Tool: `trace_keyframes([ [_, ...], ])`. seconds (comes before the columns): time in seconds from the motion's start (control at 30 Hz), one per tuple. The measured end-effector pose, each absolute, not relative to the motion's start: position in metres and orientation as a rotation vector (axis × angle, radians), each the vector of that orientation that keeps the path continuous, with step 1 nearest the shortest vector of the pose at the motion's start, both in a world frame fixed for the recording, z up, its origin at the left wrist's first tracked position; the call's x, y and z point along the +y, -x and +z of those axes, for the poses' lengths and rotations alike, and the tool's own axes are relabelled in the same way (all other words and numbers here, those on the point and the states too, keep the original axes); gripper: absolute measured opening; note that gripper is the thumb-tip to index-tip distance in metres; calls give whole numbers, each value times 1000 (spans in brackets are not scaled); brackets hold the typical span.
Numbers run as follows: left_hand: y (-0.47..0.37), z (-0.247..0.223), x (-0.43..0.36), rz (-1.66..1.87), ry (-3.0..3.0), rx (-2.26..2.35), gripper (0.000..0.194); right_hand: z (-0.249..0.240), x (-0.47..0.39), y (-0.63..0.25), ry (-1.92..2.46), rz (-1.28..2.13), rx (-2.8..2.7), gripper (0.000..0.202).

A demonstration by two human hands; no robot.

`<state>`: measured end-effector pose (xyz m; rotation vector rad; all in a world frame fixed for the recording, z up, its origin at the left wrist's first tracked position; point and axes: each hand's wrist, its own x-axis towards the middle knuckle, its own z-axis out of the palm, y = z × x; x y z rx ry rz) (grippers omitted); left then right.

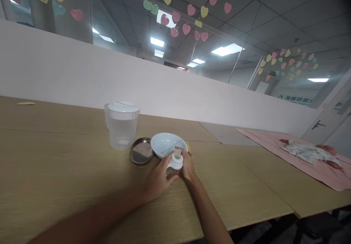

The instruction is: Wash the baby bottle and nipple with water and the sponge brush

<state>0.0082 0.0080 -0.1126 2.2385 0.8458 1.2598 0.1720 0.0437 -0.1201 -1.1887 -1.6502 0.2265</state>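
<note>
A small baby bottle (175,162) with a white collar and a clear teat is held upright in front of me. My left hand (159,180) wraps round its body from the left, thumb low on the front. On the other side my right hand (188,165) closes against the bottle near the collar, its fingers partly hidden. Just behind the bottle is a pale blue bowl (161,141) with a thin stick-like utensil lying in it. Something yellow (189,147) shows at the bowl's right edge, too covered to name.
A lidded plastic pitcher (123,127) of clear liquid stands behind a round metal dish (141,152) on the wooden table (68,178). To the right, a clothed baby doll (304,151) lies on a pink cloth (265,138). A white wall (82,75) runs along the back.
</note>
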Motion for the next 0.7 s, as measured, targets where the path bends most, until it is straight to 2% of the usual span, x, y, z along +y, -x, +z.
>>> trace_keyframes([
  [0.2,-8,-113,8,1272,-2233,847,76,-120,42,-173,1208,43,-1586,53],
  [0.4,-9,-115,9,1297,-2222,848,73,-110,26,-165,969,-233,-1605,36],
  [0.57,-11,-111,8,1333,-2076,872,68,-105,15,-148,950,-198,-1637,24],
  [0.7,-11,-107,7,1289,-2021,876,65,-106,14,-148,908,-121,-1598,26],
])
